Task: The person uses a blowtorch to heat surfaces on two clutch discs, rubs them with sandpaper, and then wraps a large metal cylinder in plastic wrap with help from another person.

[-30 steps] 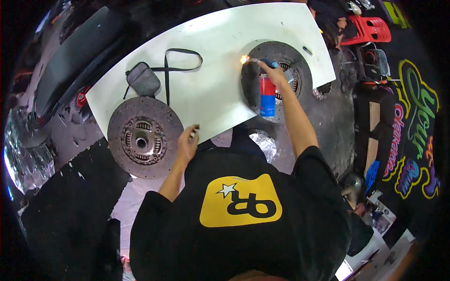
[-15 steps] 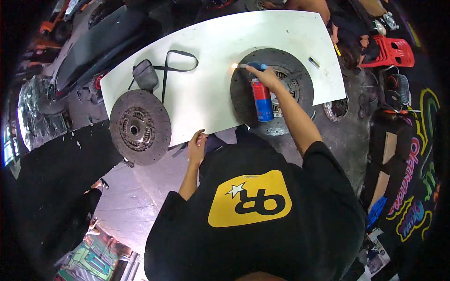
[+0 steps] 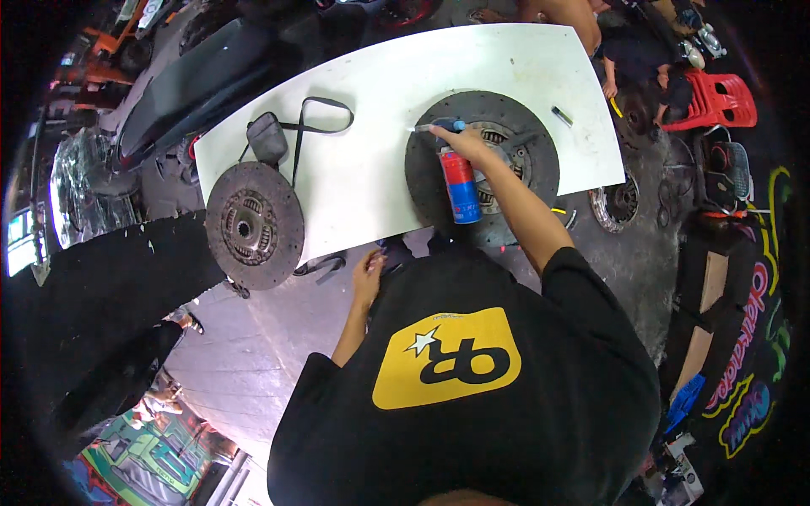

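Observation:
My right hand (image 3: 466, 147) is closed around the top of a blowtorch (image 3: 460, 187) with a red and blue gas can. Its nozzle points left, with a pale glow at the tip, above a large dark clutch disc (image 3: 533, 118) on the right part of the white table (image 3: 380, 72). The can hangs over the disc's near side. My left hand (image 3: 366, 277) is just off the table's front edge, close to my body, fingers loosely bent and nothing visible in them. A second clutch disc (image 3: 278, 211) lies at the table's left end, overhanging its edge.
A small black bag (image 3: 267, 137) with a strap lies behind the left disc. A lighter-like object (image 3: 562, 116) rests near the table's right edge. Beyond are a red plastic chair (image 3: 721, 101), another person's hand (image 3: 610, 88) and a round metal part (image 3: 616, 201) on the floor.
My right hand and the blowtorch have shifted slightly left and down. The orange glow at the nozzle has turned small and pale. My left hand has drawn back from the table edge.

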Demonstrator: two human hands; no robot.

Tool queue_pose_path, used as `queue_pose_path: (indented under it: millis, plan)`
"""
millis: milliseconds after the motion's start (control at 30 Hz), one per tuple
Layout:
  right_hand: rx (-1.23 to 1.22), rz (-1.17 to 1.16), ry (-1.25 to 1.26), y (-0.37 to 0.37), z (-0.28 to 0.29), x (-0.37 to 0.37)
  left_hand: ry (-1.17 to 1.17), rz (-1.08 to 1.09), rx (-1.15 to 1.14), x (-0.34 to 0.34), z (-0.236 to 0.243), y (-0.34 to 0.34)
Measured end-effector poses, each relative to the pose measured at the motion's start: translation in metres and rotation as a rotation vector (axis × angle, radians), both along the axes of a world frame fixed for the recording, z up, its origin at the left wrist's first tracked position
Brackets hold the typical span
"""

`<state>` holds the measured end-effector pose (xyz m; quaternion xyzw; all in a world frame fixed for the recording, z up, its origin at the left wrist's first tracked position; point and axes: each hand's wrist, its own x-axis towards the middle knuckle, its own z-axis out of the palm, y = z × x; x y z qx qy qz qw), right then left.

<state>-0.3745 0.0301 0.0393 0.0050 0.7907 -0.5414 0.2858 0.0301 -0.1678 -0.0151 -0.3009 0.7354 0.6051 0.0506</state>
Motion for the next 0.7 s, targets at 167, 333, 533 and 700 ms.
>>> queue_pose_path:
  millis: [167, 333, 533, 700]
  plan:
    - [0.014, -0.368, -0.072, 0.024, 0.014, -0.02, -0.082, 0.015, -0.017, 0.003, 0.008, -0.009]
    - [-0.141, -0.637, -0.156, 0.044, 0.016, -0.026, -0.05, -0.051, -0.008, 0.005, 0.007, -0.02]
    - [-0.507, -0.991, -0.171, 0.061, -0.001, -0.043, -0.071, -0.109, 0.031, 0.003, 0.003, -0.044]
    - [-0.543, -0.827, -0.164, 0.044, -0.019, -0.043, -0.052, -0.123, 0.026, -0.003, -0.007, -0.059]
